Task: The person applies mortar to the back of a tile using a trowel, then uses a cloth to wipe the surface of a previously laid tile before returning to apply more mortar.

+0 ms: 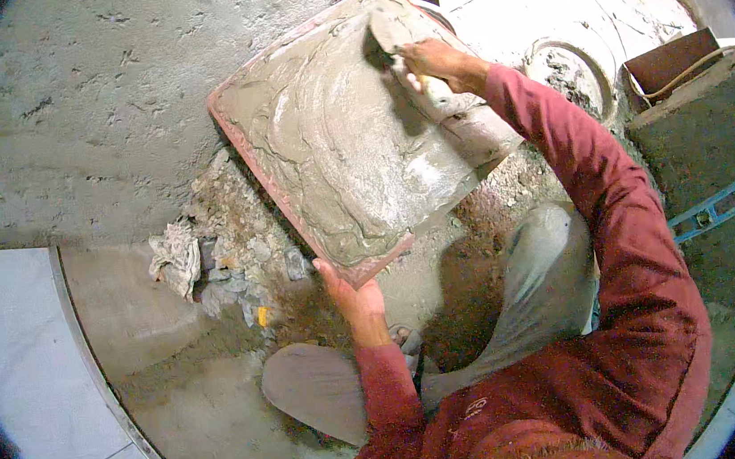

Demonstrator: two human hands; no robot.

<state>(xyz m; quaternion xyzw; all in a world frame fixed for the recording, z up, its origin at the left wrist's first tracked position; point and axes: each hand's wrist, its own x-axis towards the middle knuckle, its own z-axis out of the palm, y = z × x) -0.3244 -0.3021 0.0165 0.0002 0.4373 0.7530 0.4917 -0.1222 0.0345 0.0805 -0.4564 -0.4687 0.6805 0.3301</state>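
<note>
A large square tile with reddish edges is tilted in front of me, its upper face coated in wet grey mortar. The mortar bears curved spreading marks and is thinner toward the right. My left hand grips the tile's near corner, thumb along the edge and the other fingers hidden beneath. In my right hand is the handle of a trowel, closed in the fingers. Its mortar-smeared blade lies over the tile's far part; whether it presses on the mortar I cannot tell.
Rubble and a crumpled pale scrap lie left of the tile, beside a rough cement wall. At right are a round rim, a grey block and a blue spirit level. White floor tiles border the left.
</note>
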